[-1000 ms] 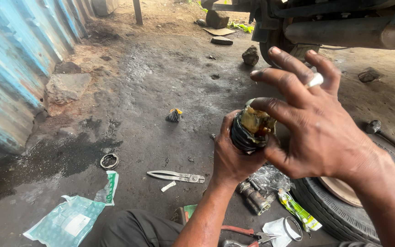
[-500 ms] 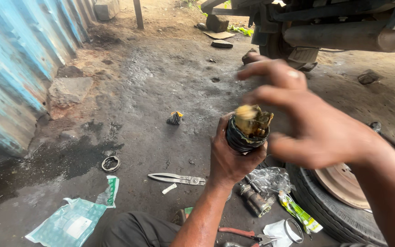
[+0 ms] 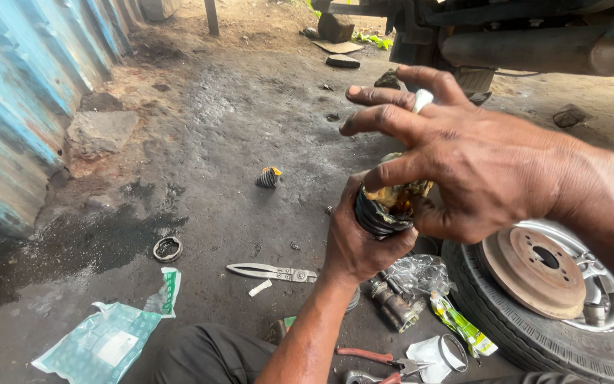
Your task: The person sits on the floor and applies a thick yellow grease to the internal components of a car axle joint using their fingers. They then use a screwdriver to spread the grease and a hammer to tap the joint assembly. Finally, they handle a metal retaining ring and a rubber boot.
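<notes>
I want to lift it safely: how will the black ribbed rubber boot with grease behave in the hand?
The boot probably flexes, since it is ribbed rubber. Yellowish grease at its open top likely makes it slippery. The left hand wraps it fully.

A stained, oily concrete floor (image 3: 250, 128) carries everything. On it lie metal snips (image 3: 271, 272), a small ring (image 3: 168, 249), a torn green plastic bag (image 3: 101, 345), a ribbed rubber piece (image 3: 269, 177) and red-handled pliers (image 3: 374, 357). A wheel (image 3: 534, 334) lies flat at right, with stones (image 3: 97, 131) near the blue wall
</notes>
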